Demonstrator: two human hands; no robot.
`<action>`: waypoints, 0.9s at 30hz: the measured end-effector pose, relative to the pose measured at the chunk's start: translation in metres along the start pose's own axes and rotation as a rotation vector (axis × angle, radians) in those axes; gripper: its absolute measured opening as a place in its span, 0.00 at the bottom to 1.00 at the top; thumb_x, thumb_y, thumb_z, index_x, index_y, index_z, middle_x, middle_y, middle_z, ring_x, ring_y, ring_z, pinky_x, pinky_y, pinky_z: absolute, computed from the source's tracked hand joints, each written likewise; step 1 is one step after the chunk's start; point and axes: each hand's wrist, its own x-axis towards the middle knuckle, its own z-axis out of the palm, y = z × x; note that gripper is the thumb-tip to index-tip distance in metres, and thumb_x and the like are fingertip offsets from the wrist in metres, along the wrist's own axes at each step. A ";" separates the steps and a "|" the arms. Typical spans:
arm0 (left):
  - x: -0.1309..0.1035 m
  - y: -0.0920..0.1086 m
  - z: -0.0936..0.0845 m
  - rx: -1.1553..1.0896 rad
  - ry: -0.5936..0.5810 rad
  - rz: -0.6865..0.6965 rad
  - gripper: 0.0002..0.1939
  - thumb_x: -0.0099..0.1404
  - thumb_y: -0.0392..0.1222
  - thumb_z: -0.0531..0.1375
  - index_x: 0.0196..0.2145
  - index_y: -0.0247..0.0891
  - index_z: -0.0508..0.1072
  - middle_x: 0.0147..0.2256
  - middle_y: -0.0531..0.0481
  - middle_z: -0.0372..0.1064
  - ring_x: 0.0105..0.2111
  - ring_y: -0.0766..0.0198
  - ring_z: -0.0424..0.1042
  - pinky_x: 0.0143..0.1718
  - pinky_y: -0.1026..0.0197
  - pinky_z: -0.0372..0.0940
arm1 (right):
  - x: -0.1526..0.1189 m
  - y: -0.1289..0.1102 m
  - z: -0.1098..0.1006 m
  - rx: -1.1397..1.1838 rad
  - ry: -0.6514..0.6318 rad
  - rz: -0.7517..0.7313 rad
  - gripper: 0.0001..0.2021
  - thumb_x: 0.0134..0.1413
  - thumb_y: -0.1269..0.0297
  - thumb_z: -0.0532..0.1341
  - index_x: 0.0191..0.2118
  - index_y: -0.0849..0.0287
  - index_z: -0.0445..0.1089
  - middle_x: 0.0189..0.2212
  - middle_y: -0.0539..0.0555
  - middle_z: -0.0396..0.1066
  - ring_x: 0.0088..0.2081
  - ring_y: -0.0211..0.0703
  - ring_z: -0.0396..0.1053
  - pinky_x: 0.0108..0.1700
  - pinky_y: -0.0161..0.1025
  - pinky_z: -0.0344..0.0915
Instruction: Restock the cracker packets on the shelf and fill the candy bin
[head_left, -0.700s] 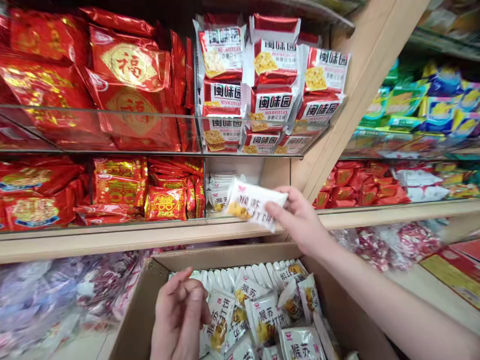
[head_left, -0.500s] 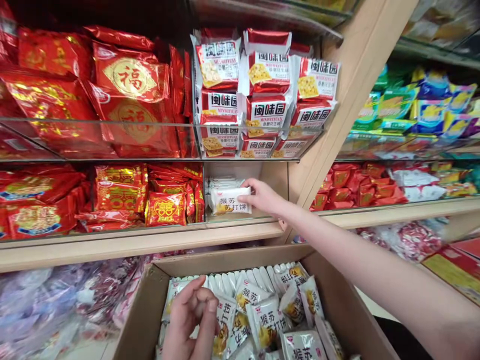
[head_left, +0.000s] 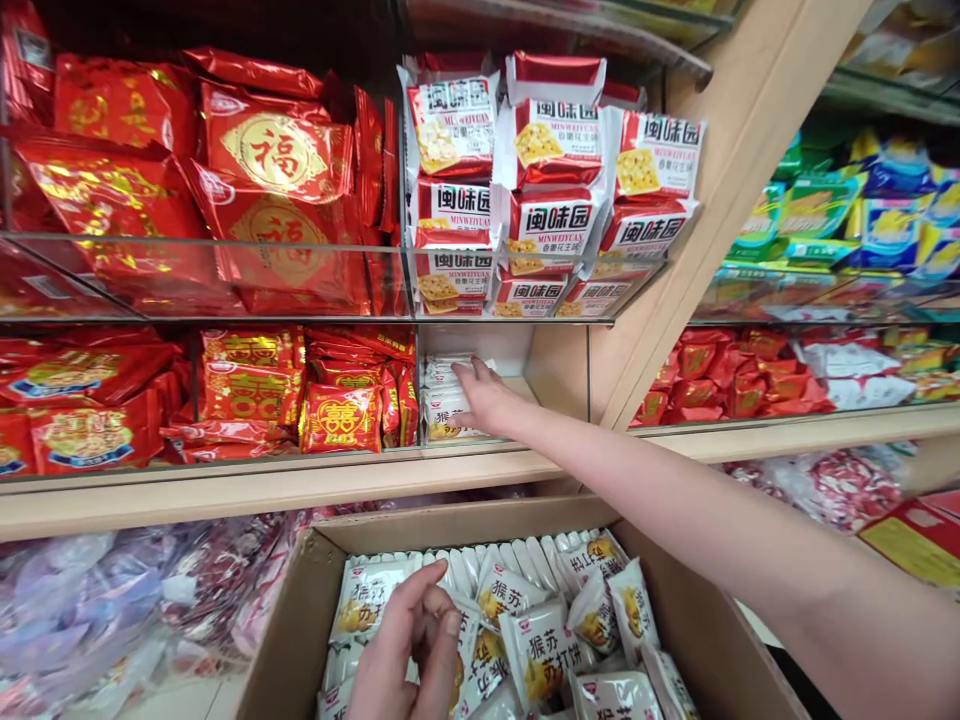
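My right hand (head_left: 487, 396) reaches into a small shelf compartment, fingers stretched out over a white packet of soda crackers (head_left: 448, 415) lying at its front left. More white packets (head_left: 439, 370) are stacked behind that one, partly covered by my fingers. Lower down, my left hand (head_left: 416, 640) hovers over an open cardboard box (head_left: 469, 522). Its fingers are loosely curled, with a gap to the thumb and nothing visible between them. Inside the box are many loose soda cracker packets (head_left: 544, 650), and a tight row of them (head_left: 517, 563) stands along the far wall.
Red snack packs (head_left: 341, 418) fill the compartment to the left. Above is a clear shelf edge (head_left: 525, 322) with red-and-white packs (head_left: 551, 225). A slanted wooden divider (head_left: 675, 290) rises on the right. Bagged sweets (head_left: 97, 600) lie below the shelf.
My right hand has let go of the soda cracker packet, now lying in the compartment, and its fingers have spread. My left hand stays over the box. The view has shifted slightly.
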 end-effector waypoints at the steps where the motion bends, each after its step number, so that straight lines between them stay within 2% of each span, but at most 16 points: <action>1: 0.001 -0.002 -0.001 0.039 -0.024 0.005 0.13 0.63 0.42 0.51 0.46 0.49 0.59 0.26 0.58 0.59 0.21 0.69 0.61 0.22 0.68 0.58 | 0.001 -0.002 0.000 -0.010 -0.036 0.009 0.40 0.42 0.57 0.63 0.59 0.56 0.45 0.61 0.65 0.36 0.59 0.61 0.42 0.53 0.51 0.52; 4: 0.004 -0.009 -0.005 0.219 -0.162 0.020 0.11 0.62 0.42 0.52 0.44 0.48 0.62 0.27 0.57 0.63 0.21 0.68 0.62 0.23 0.67 0.59 | 0.004 -0.005 -0.001 -0.028 -0.115 0.043 0.37 0.45 0.56 0.61 0.59 0.57 0.46 0.62 0.65 0.34 0.59 0.64 0.43 0.53 0.53 0.52; 7: 0.005 -0.016 -0.009 0.423 -0.422 0.036 0.11 0.62 0.40 0.51 0.43 0.48 0.66 0.33 0.52 0.68 0.30 0.64 0.68 0.32 0.65 0.62 | 0.005 -0.003 -0.005 -0.028 -0.151 0.066 0.40 0.44 0.52 0.61 0.60 0.53 0.42 0.62 0.61 0.29 0.59 0.66 0.40 0.53 0.55 0.51; 9: 0.003 -0.019 -0.011 0.545 -0.620 0.000 0.14 0.62 0.39 0.49 0.45 0.49 0.66 0.40 0.49 0.69 0.39 0.59 0.69 0.37 0.63 0.62 | -0.001 -0.002 -0.013 -0.019 -0.111 0.033 0.40 0.43 0.49 0.60 0.60 0.54 0.44 0.62 0.62 0.29 0.59 0.68 0.39 0.53 0.57 0.50; 10: 0.001 -0.021 -0.012 0.597 -0.699 -0.038 0.16 0.62 0.40 0.49 0.47 0.49 0.65 0.42 0.49 0.68 0.41 0.58 0.68 0.38 0.62 0.63 | -0.008 -0.001 -0.018 -0.009 -0.043 -0.021 0.38 0.44 0.49 0.60 0.59 0.57 0.47 0.62 0.64 0.32 0.59 0.66 0.39 0.53 0.56 0.50; 12: -0.002 -0.024 -0.015 0.654 -0.805 -0.124 0.17 0.62 0.41 0.49 0.49 0.50 0.64 0.46 0.48 0.67 0.44 0.57 0.67 0.41 0.61 0.62 | -0.032 -0.001 -0.029 0.031 0.150 -0.205 0.28 0.50 0.53 0.56 0.53 0.64 0.56 0.57 0.67 0.46 0.57 0.57 0.47 0.53 0.50 0.52; 14: -0.004 -0.026 -0.017 0.667 -0.852 -0.173 0.17 0.62 0.42 0.50 0.49 0.50 0.64 0.46 0.49 0.67 0.45 0.56 0.67 0.43 0.58 0.61 | -0.070 -0.001 -0.036 0.083 0.242 -0.423 0.16 0.56 0.59 0.51 0.43 0.65 0.64 0.45 0.62 0.62 0.49 0.45 0.59 0.49 0.43 0.56; 15: -0.004 -0.027 -0.017 0.668 -0.862 -0.184 0.16 0.62 0.42 0.50 0.48 0.50 0.65 0.46 0.49 0.67 0.45 0.56 0.66 0.44 0.58 0.61 | -0.093 0.000 -0.036 0.103 0.187 -0.509 0.14 0.58 0.60 0.49 0.37 0.65 0.66 0.37 0.58 0.66 0.42 0.41 0.62 0.45 0.40 0.58; 17: -0.005 -0.028 -0.016 0.663 -0.881 -0.190 0.16 0.61 0.42 0.51 0.48 0.49 0.65 0.45 0.48 0.68 0.45 0.56 0.66 0.44 0.57 0.61 | -0.140 0.007 -0.025 0.126 -0.086 -0.589 0.14 0.58 0.61 0.48 0.31 0.63 0.67 0.28 0.54 0.66 0.32 0.37 0.63 0.37 0.36 0.60; 18: -0.005 -0.028 -0.015 0.659 -0.885 -0.193 0.16 0.61 0.42 0.51 0.48 0.48 0.65 0.45 0.47 0.67 0.45 0.56 0.66 0.44 0.56 0.61 | -0.162 0.014 -0.014 0.124 -0.228 -0.553 0.13 0.58 0.62 0.49 0.31 0.62 0.67 0.27 0.53 0.66 0.31 0.36 0.63 0.35 0.35 0.60; 20: -0.006 -0.028 -0.013 0.636 -0.887 -0.203 0.17 0.61 0.42 0.51 0.49 0.48 0.65 0.44 0.47 0.68 0.44 0.56 0.67 0.44 0.57 0.61 | -0.197 0.032 0.014 0.072 -0.472 -0.382 0.11 0.52 0.60 0.56 0.35 0.62 0.67 0.30 0.54 0.67 0.32 0.38 0.64 0.32 0.34 0.60; 22: -0.007 -0.028 -0.011 0.589 -0.886 -0.219 0.17 0.61 0.42 0.51 0.49 0.48 0.64 0.42 0.48 0.69 0.41 0.58 0.68 0.41 0.60 0.62 | -0.218 0.051 0.042 0.023 -0.658 -0.213 0.15 0.44 0.59 0.61 0.38 0.63 0.67 0.31 0.55 0.68 0.30 0.41 0.65 0.27 0.34 0.58; 24: -0.008 -0.028 -0.008 0.526 -0.877 -0.243 0.17 0.61 0.43 0.51 0.49 0.49 0.65 0.39 0.50 0.69 0.39 0.60 0.69 0.40 0.61 0.63 | -0.226 0.065 0.060 0.036 -0.735 -0.137 0.15 0.40 0.60 0.63 0.36 0.63 0.68 0.29 0.54 0.68 0.28 0.41 0.65 0.24 0.33 0.55; 25: -0.007 -0.027 -0.006 0.489 -0.857 -0.264 0.17 0.62 0.44 0.51 0.49 0.49 0.65 0.40 0.50 0.69 0.39 0.61 0.69 0.40 0.61 0.63 | -0.226 0.069 0.063 0.070 -0.717 -0.132 0.13 0.40 0.60 0.63 0.33 0.62 0.69 0.28 0.52 0.68 0.28 0.41 0.65 0.24 0.32 0.54; 27: -0.006 -0.022 -0.002 0.414 -0.793 -0.319 0.19 0.62 0.47 0.51 0.51 0.48 0.63 0.44 0.49 0.68 0.41 0.60 0.68 0.44 0.59 0.62 | -0.221 0.069 0.061 0.176 -0.604 -0.158 0.09 0.42 0.61 0.63 0.30 0.59 0.70 0.25 0.50 0.67 0.27 0.39 0.64 0.25 0.31 0.54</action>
